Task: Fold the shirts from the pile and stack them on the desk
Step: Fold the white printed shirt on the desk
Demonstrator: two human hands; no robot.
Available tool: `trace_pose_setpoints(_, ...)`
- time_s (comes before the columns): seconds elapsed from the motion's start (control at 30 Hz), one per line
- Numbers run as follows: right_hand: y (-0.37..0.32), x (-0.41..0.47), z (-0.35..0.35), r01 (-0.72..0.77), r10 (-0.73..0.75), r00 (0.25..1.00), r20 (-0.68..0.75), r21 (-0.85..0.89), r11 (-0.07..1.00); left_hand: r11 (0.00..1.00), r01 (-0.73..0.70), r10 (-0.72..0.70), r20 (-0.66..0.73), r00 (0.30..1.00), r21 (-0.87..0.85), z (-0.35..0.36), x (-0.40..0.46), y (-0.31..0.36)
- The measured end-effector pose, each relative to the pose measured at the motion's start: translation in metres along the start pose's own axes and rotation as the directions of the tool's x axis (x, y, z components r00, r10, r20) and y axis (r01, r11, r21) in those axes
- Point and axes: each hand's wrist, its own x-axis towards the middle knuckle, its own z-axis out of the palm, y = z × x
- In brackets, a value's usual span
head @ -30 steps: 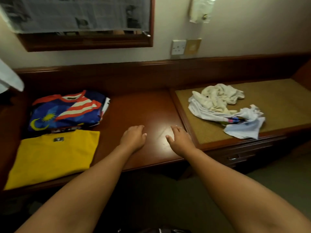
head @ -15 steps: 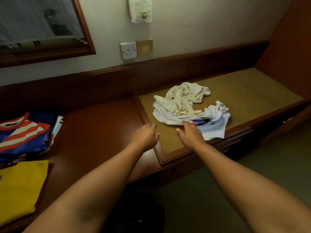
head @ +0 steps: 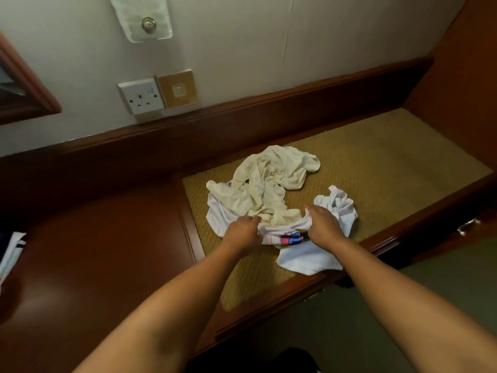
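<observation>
A crumpled pile lies on the woven tan mat (head: 376,162) at the right of the desk. It holds a cream shirt (head: 271,181) on top and a white shirt (head: 304,257) with a coloured print beneath. My left hand (head: 243,230) lies on the white shirt's left part, fingers bent into the cloth. My right hand (head: 324,224) grips a bunched fold of the white shirt on the right. Only the edge of the folded stack (head: 10,254) shows at the far left.
The polished wooden desk top (head: 107,251) stretches left of the mat. A raised wooden back rail (head: 269,103) runs along the wall, with a socket (head: 142,96) above it. A wooden side panel (head: 462,76) closes the right end. A drawer handle (head: 468,226) sticks out below.
My view has swung right, so the folded blue and yellow shirts have left the frame. Both hands have moved from the bare wood onto the white shirt in the pile.
</observation>
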Motion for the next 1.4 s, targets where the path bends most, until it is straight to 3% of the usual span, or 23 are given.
trace_pose_setpoints(0.13,0.043,0.037,0.004,0.114,-0.089,0.986,0.137,-0.180,0.977,0.999,0.027,-0.030,0.079,0.996,0.044,0.032,0.026,0.019)
trace_pose_setpoints(0.37,0.077,0.087,-0.004,0.324,-0.256,0.931,0.261,-0.261,0.909,0.975,0.204,-0.201,-0.033,0.979,0.092,0.054,0.052,0.041)
trace_pose_setpoints(0.47,0.090,0.100,-0.013,0.364,-0.321,0.909,0.267,-0.133,0.922,0.966,0.254,-0.249,-0.079,0.965,0.050,0.047,0.055,0.044)
trace_pose_setpoints(0.57,0.096,0.109,-0.040,0.324,-0.332,0.904,0.269,0.076,0.943,0.944,0.311,-0.326,-0.162,0.931,-0.114,0.037,0.049,0.042)
trace_pose_setpoints(0.8,0.049,0.129,-0.135,0.277,-0.336,0.940,0.055,0.450,0.849,0.857,0.407,-0.503,-0.345,0.793,-0.315,-0.043,0.029,0.028)
trace_pose_setpoints(0.97,-0.003,0.119,-0.196,0.294,-0.372,0.927,-0.044,0.702,0.649,0.862,0.346,-0.498,-0.486,0.719,-0.371,-0.103,0.003,0.016)
trace_pose_setpoints(1.17,-0.072,0.063,-0.232,0.220,-0.518,0.855,-0.003,0.907,0.358,0.850,0.374,-0.527,-0.598,0.604,-0.371,-0.130,-0.048,0.001)
trace_pose_setpoints(1.4,-0.163,-0.039,-0.211,0.155,-0.636,0.772,0.000,0.970,0.188,0.781,0.418,-0.624,-0.548,0.557,-0.464,-0.124,-0.146,-0.036)
